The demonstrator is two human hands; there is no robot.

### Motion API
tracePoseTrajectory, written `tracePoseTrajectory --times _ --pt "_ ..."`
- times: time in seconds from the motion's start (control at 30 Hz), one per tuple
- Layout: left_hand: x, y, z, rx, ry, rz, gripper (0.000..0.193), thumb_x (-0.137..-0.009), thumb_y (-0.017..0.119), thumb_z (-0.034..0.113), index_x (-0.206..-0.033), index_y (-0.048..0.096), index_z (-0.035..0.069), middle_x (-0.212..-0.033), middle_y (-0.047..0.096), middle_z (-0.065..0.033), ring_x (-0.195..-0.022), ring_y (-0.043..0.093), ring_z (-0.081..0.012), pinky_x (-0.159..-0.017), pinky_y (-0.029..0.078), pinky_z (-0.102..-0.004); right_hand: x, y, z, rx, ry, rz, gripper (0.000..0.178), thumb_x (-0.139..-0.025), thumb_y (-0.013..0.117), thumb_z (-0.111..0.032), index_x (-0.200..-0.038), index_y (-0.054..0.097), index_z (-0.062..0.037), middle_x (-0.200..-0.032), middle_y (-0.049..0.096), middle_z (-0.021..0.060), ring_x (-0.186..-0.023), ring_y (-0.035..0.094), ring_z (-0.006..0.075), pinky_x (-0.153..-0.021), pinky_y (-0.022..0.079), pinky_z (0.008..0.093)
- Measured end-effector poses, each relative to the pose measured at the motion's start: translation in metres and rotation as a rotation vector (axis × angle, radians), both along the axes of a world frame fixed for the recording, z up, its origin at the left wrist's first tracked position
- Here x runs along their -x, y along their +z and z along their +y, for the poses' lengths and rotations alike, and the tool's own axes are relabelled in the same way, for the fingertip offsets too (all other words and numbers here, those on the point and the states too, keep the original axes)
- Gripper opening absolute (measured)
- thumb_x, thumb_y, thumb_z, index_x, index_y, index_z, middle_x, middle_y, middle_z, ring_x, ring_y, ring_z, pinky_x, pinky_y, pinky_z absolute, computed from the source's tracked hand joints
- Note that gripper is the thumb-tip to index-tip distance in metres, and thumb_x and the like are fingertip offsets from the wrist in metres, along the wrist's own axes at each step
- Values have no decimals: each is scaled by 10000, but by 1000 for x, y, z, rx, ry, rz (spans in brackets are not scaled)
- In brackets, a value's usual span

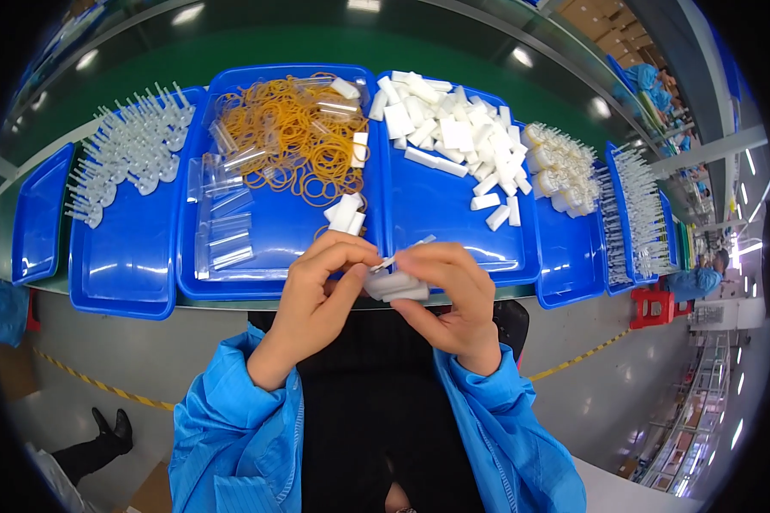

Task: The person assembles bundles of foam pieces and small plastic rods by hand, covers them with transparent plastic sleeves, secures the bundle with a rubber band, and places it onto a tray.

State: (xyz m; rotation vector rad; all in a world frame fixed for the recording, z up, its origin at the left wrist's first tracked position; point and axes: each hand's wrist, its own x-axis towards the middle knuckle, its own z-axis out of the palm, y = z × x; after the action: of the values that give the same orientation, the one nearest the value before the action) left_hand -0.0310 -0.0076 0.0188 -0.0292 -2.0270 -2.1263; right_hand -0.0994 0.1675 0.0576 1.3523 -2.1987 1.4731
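My left hand [316,286] and my right hand [460,299] meet in front of the middle trays, fingers pinched on a small white and translucent part [392,282] with a thin stem. The fingers partly hide it, so its exact kind is unclear. Just beyond my left fingertips lie some white blocks [346,214] at the edge of a blue tray [282,286]. That tray also holds a heap of tan rubber bands [274,111] and clear plastic pieces [229,227]. More white blocks [453,135] are piled in the blue tray [436,201] beyond my right hand.
On the left, a blue tray [124,265] carries translucent stemmed parts [137,141]. To the right, cream-coloured parts [565,171] fill another tray's far end, with more stemmed parts [642,205] past it. A red stool [654,308] stands at right. A person's leg [94,449] shows lower left.
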Motion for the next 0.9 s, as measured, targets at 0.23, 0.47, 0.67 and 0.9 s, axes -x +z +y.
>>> tracePoseTrajectory --times 0.23,0.47,0.67,0.9 --pt "1 2 0 -120 -2 0 87 -886 597 -47 -929 671 -61 -1059 585 -108 -916 618 -147 -723 588 -238 73 -27 77 -312 -636 167 303 -766 538 120 -1005 664 -18 -1028 635 159 -930 609 341 -781 498 353" --pt "2 1 2 -181 83 -23 109 -795 720 -42 -897 682 -45 -1034 599 -98 -857 654 -141 -724 608 -251 80 -41 88 -524 -515 31 246 -743 658 60 -978 669 -14 -991 644 138 -915 600 311 -769 501 380" --pt "-1 4 6 145 182 74 133 -761 713 -86 -885 683 -47 -1046 603 -122 -875 673 -173 -716 611 -258 71 -42 70 -542 -545 83 205 -753 660 34 -955 670 -4 -909 648 133 -837 623 309 -728 510 369" --pt "-3 1 8 447 351 292 173 -735 714 -87 -897 687 -35 -1048 602 -138 -816 689 -193 -685 587 -263 44 -9 52 -2 -392 14 227 -780 581 79 -965 694 10 -870 641 128 -837 615 212 -715 468 281"
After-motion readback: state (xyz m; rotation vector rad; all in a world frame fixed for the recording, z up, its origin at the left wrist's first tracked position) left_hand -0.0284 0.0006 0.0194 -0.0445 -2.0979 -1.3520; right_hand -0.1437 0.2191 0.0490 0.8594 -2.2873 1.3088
